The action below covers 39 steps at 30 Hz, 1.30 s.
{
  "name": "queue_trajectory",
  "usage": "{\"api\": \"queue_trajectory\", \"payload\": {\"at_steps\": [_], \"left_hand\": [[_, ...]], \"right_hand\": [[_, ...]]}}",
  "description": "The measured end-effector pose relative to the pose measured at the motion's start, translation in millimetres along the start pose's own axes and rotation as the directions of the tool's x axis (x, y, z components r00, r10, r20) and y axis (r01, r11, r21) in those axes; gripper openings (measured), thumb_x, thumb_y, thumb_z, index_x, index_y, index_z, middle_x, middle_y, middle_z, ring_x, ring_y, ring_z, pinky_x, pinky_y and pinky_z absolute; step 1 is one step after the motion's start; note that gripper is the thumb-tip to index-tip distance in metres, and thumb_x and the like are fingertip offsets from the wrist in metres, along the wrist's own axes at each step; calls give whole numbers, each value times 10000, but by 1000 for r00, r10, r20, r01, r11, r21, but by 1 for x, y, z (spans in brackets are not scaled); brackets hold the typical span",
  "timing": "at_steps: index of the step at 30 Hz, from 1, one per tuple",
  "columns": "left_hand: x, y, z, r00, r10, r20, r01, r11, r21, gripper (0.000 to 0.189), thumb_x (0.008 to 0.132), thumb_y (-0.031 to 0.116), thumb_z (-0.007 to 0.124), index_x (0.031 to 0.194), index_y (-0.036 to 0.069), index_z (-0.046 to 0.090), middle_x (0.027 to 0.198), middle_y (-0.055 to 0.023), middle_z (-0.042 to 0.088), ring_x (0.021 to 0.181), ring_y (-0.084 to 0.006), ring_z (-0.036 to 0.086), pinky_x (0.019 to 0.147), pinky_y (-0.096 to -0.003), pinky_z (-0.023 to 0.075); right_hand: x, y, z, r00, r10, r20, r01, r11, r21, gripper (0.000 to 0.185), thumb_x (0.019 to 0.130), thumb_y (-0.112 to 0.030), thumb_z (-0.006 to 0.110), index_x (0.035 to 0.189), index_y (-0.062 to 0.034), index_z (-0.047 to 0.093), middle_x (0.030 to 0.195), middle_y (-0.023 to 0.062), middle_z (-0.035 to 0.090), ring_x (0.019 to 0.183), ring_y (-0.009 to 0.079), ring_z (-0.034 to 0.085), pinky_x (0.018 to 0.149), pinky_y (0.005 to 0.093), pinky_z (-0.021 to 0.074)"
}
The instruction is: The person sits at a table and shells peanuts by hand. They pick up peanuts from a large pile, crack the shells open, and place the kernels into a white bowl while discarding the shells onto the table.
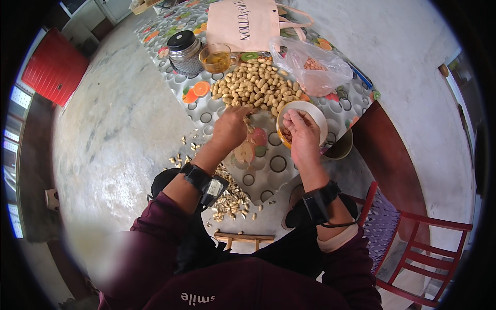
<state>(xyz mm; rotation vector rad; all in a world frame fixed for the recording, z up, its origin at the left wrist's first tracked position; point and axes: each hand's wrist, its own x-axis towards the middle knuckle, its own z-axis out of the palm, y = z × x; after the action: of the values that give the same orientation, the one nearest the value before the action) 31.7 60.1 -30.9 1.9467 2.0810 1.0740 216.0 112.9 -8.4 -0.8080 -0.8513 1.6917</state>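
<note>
A heap of unshelled peanuts [257, 83] lies on the fruit-patterned tablecloth [248, 166]. At its near edge is my left hand [231, 126], fingers pointing into the nuts; whether they grip one is hidden by the back of the hand. To the right, my right hand [305, 135] hangs over a white bowl [316, 118] with a yellow outer wall. Its fingertips are bent in towards the thumb, and what may be between them is too small to tell. Shelled peanut kernels [286, 134] show inside the bowl, partly covered by that hand.
Behind the heap stand a glass cup of tea [216, 60], a black-lidded jar [185, 52] and a pink tote bag [242, 27]. A plastic bag of kernels [314, 75] sits right. Peanut shells [232, 201] litter the floor. A red chair [422, 248] stands at right.
</note>
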Motion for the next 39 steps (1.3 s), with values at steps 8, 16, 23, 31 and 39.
{"api": "queue_trajectory", "payload": {"at_steps": [8, 16, 23, 31, 39], "left_hand": [[-3, -7, 14, 991, 92, 94, -106, 982, 154, 291, 689, 91, 679, 977, 81, 646, 901, -96, 621, 925, -302, 582, 772, -386, 500], [-3, 3, -6, 984, -162, -69, 120, 906, -407, 126, 800, 25, 639, 920, -1, 607, 831, -97, 644, 713, -192, 649, 666, -280, 524], [-18, -11, -33, 773, -451, 447, 570, 183, -801, 151, 899, 126, 605, 976, 3, 562, 823, -80, 626, 694, -129, 610, 649, -242, 508], [-41, -11, -31, 712, -349, 609, 593, -164, -788, 134, 937, 149, 553, 1010, 39, 532, 851, -56, 601, 725, -136, 579, 667, -245, 473], [-44, 1, -30, 729, -351, 588, 590, -113, -799, 247, 940, 192, 566, 1123, 55, 474, 919, -49, 575, 751, -124, 549, 687, -246, 460]], "right_hand": [[-15, 5, 9, 973, -7, 233, 1, 1000, 26, 114, 911, -110, 589, 956, -8, 615, 860, 46, 605, 773, 107, 551, 748, 266, 481], [-28, 19, 18, 898, 158, 411, -72, 974, -216, 117, 906, -78, 569, 969, 12, 608, 767, 38, 596, 716, 102, 561, 675, 240, 461], [-38, 36, 23, 857, 279, 434, -151, 940, -306, 119, 869, -48, 606, 967, 18, 617, 942, 65, 655, 873, 101, 613, 762, 221, 477], [-32, 47, 32, 882, 231, 410, -194, 972, -129, 314, 885, -128, 643, 1151, -16, 521, 1031, 37, 611, 895, 101, 603, 789, 239, 480], [-29, 54, 37, 912, 265, 312, -233, 963, -135, 199, 896, -199, 646, 1011, -45, 592, 843, -11, 623, 715, 51, 582, 597, 173, 395]]}}
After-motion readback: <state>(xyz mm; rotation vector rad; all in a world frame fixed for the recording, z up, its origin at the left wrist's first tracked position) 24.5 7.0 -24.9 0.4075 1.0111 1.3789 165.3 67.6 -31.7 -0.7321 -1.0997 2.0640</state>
